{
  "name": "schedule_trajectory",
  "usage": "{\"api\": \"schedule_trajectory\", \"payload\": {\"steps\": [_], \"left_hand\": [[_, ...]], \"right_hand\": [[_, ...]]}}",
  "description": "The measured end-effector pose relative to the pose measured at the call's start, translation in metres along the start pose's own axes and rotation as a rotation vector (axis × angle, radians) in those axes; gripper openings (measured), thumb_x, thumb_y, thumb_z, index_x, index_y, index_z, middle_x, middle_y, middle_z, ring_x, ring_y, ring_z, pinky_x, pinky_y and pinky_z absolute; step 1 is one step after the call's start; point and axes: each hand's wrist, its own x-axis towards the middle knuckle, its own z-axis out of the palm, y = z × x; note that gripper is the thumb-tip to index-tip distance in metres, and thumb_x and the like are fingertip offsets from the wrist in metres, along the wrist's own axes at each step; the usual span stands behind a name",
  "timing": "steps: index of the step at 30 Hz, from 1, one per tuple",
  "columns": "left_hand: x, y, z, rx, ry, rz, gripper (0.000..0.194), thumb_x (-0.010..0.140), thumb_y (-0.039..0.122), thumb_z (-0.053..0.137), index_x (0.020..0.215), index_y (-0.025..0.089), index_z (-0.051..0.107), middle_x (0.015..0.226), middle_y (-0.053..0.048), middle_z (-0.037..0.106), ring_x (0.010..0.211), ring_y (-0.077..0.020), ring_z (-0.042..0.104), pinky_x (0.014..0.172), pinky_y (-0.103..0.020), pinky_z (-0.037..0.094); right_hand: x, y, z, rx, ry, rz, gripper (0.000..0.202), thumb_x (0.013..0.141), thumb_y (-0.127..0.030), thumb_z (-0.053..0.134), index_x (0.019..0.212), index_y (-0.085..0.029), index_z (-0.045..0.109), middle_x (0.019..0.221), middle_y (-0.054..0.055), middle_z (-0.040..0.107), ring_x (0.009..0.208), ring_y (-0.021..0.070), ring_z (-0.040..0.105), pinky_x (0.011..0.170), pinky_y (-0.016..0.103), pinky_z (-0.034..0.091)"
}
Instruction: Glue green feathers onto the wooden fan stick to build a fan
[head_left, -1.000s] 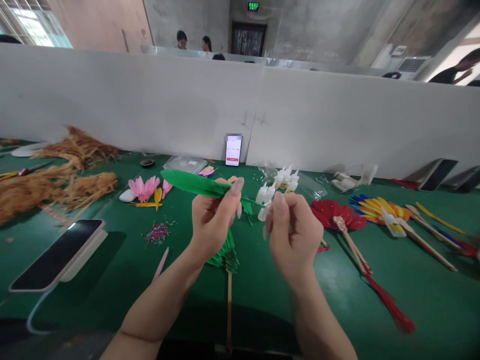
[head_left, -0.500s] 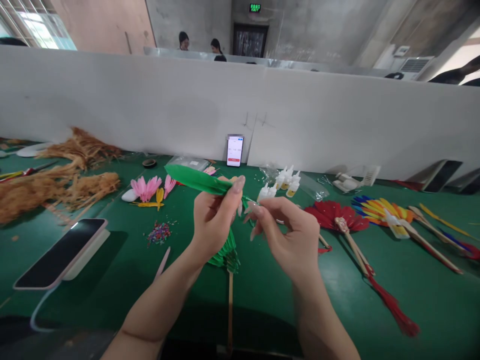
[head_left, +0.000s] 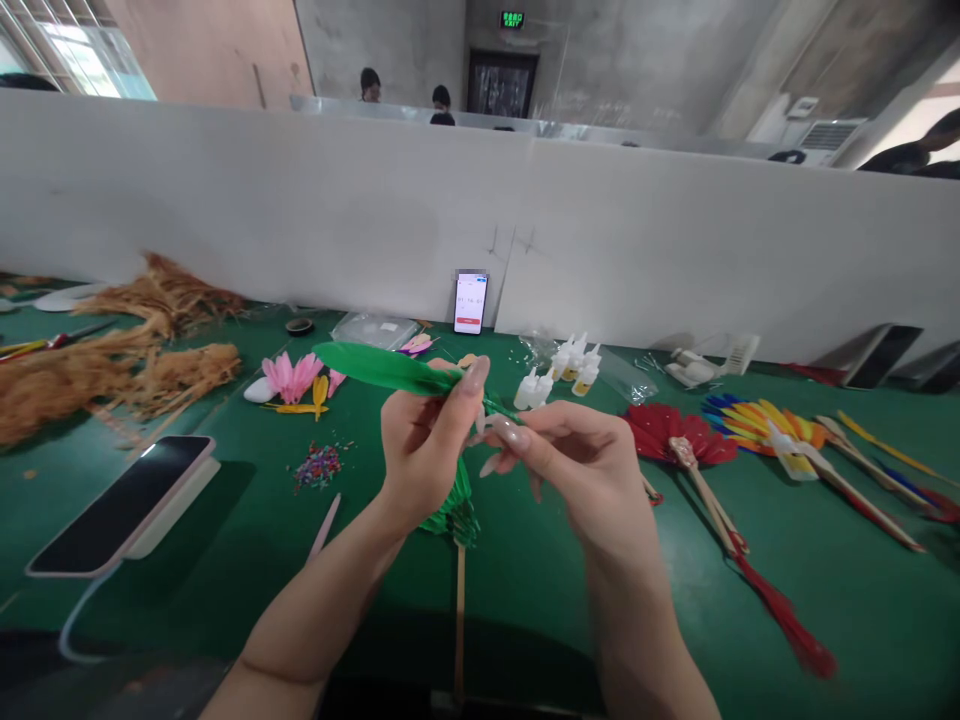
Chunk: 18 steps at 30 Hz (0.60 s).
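A green feather points left from my left hand, pinched between thumb and fingers. Its thin quill end reaches toward my right hand, whose thumb and fingers are pinched on it. Both hands are raised over the middle of the table, fingertips close together. Beneath them lies a green feather fan, partly hidden by my left hand, its wooden handle pointing toward me. Left of the hands are pink feathers, small yellow feathers and a pile of colourful beads.
Glue bottles stand beyond my right hand. A red feather fan and a multicoloured one lie right. A phone leans on the white partition; another phone and dried fibres are left. People sit beyond.
The feather's tip has dropped slightly and shifted left. My right hand has moved a little lower, its fingers now pinching the quill end. My left hand has barely moved.
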Motion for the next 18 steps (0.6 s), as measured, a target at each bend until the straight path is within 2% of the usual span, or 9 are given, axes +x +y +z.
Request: {"api": "schedule_trajectory", "payload": {"steps": [5, 11, 15, 18], "left_hand": [[0.0005, 0.0000, -0.0019, -0.017, -0.033, 0.059, 0.037, 0.090, 0.024, 0.056, 0.056, 0.017, 0.043, 0.045, 0.006, 0.032, 0.036, -0.0032, 0.028, 0.033, -0.021, 0.022], [-0.0020, 0.0028, -0.0019, -0.022, -0.030, 0.038, 0.039, 0.089, 0.024, 0.056, 0.054, 0.017, 0.041, 0.043, 0.007, 0.032, 0.035, -0.0033, 0.029, 0.033, -0.022, 0.022], [-0.0041, 0.0034, 0.0013, -0.004, 0.021, -0.012, 0.039, 0.088, 0.026, 0.059, 0.053, 0.017, 0.041, 0.042, 0.007, 0.032, 0.035, -0.0034, 0.029, 0.034, -0.024, 0.021], [0.0025, 0.0029, -0.0063, -0.006, 0.107, -0.019, 0.042, 0.086, 0.030, 0.060, 0.051, 0.018, 0.042, 0.041, 0.007, 0.031, 0.034, -0.0039, 0.026, 0.033, -0.024, 0.020]], "right_hand": [[-0.0047, -0.0036, -0.0004, -0.030, -0.015, 0.000, 0.008, 0.075, -0.015, 0.070, 0.071, -0.022, 0.073, 0.062, -0.001, 0.073, 0.056, 0.0103, 0.069, 0.044, 0.014, 0.051], [-0.0051, -0.0055, -0.0012, -0.050, -0.051, 0.009, 0.006, 0.076, -0.018, 0.070, 0.071, -0.020, 0.072, 0.062, 0.000, 0.073, 0.055, 0.0112, 0.069, 0.040, 0.014, 0.049], [-0.0060, -0.0071, 0.0005, -0.112, -0.015, -0.023, 0.008, 0.076, -0.018, 0.069, 0.068, -0.020, 0.071, 0.060, 0.000, 0.071, 0.054, 0.0120, 0.068, 0.043, 0.017, 0.052], [-0.0083, -0.0090, -0.0026, -0.174, 0.022, -0.045, 0.008, 0.077, -0.019, 0.069, 0.069, -0.020, 0.071, 0.060, 0.000, 0.071, 0.055, 0.0126, 0.068, 0.043, 0.018, 0.052]]}}
